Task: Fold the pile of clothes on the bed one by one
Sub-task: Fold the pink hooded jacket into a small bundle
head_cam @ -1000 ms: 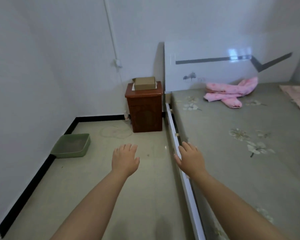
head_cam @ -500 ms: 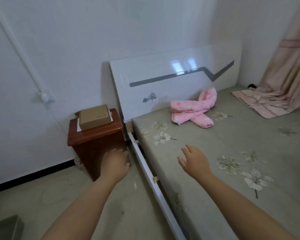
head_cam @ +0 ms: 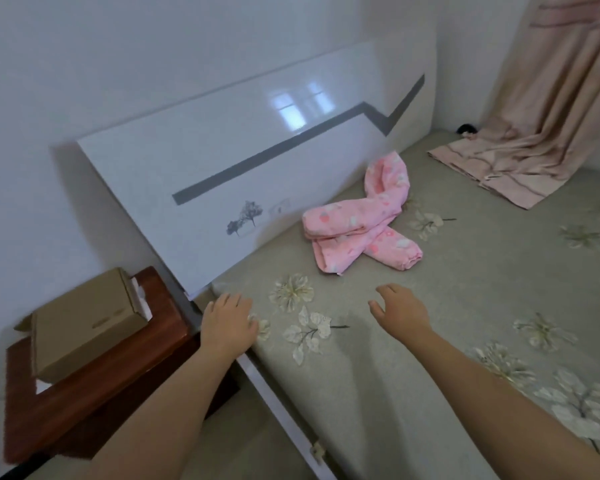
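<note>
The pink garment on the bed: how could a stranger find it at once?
Find the glossy white headboard. Just before it, on the grey flowered bed cover, lies the pink printed fabric garment. It alone is bright pink and bunched; the pale striped curtain drapes further right.

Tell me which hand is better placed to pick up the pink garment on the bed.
Probably the right hand. It is open over the mattress, nearer the pink garment. The left hand is open at the bed's edge, farther from it.

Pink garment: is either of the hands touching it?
No. The pink garment lies near the headboard, clear of the left hand and right hand.
</note>
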{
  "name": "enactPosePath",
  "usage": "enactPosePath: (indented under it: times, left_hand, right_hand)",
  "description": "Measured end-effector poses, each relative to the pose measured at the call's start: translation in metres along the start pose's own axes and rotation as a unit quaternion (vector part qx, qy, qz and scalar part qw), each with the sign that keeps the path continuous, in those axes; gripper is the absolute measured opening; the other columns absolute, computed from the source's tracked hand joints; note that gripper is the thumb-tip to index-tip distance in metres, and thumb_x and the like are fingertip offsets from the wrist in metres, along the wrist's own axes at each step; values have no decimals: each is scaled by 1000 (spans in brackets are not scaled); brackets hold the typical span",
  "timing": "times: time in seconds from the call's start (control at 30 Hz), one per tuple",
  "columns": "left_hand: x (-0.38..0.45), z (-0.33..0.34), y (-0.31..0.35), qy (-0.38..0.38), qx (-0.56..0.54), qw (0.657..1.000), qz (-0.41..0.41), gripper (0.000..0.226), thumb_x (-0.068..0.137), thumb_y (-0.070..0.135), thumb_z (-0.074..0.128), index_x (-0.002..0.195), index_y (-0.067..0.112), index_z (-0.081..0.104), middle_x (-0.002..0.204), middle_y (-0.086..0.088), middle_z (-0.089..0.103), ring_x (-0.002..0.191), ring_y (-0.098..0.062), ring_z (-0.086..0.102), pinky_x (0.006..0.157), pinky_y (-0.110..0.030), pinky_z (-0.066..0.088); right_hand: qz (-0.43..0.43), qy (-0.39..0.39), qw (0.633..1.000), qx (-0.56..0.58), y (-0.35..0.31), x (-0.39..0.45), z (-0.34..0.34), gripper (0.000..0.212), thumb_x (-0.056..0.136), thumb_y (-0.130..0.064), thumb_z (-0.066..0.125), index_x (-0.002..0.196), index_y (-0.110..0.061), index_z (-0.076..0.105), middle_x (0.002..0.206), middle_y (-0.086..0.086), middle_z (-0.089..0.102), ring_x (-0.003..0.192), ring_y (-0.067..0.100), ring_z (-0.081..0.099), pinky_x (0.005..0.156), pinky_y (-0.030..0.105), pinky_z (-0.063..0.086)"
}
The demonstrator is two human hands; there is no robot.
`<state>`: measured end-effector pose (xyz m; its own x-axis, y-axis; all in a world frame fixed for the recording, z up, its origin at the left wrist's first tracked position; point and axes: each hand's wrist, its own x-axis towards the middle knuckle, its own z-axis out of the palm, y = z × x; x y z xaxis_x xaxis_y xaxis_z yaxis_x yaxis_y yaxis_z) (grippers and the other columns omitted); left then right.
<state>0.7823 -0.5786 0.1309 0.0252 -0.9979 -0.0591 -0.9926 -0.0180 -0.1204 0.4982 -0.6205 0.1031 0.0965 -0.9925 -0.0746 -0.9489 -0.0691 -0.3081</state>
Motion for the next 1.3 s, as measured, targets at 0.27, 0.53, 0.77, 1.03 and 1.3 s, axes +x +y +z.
enactPosePath:
  times: [0.27,0.53,0.77,1.03,1.3]
  left_hand:
    - [223,64,-15,-75,-36,988,128,43,92,30,38,132,14,39,133,-4,45,123,-20,37,98,-32,31]
    - [366,193,-27,-153,-100,967,178,41,92,30,40,128,11,45,136,-6,45,127,-22,35,102,-35,30]
    - [354,292,-23,-187,-154,946,216,53,94,41,34,122,2,56,131,-22,52,122,-39,47,99,-54,36]
    - [350,305,-25,-268,-109,923,252,70,96,48,9,124,2,54,128,-23,53,119,-42,50,97,-54,39]
    - [351,242,1,-92,-99,911,389,93,47,21,90,125,11,41,122,-31,55,110,-50,52,83,-68,37]
  right_hand:
    - [177,-66,981,36,0,139,63,48,95,-36,42,135,-10,41,139,9,46,128,24,40,103,33,33]
    - [249,-151,956,26,-33,272,164,68,88,-38,55,143,-12,23,149,8,26,135,26,27,105,38,32]
    - [287,-165,944,-2,-31,347,243,81,80,-32,65,144,-31,16,156,-5,-7,143,24,-1,108,45,29]
    - [262,-65,958,101,-5,344,265,49,83,1,50,130,-13,52,144,4,41,140,25,21,115,28,9]
    - [228,-117,944,206,6,247,233,39,85,-2,58,124,-4,56,131,14,53,131,31,38,99,36,37]
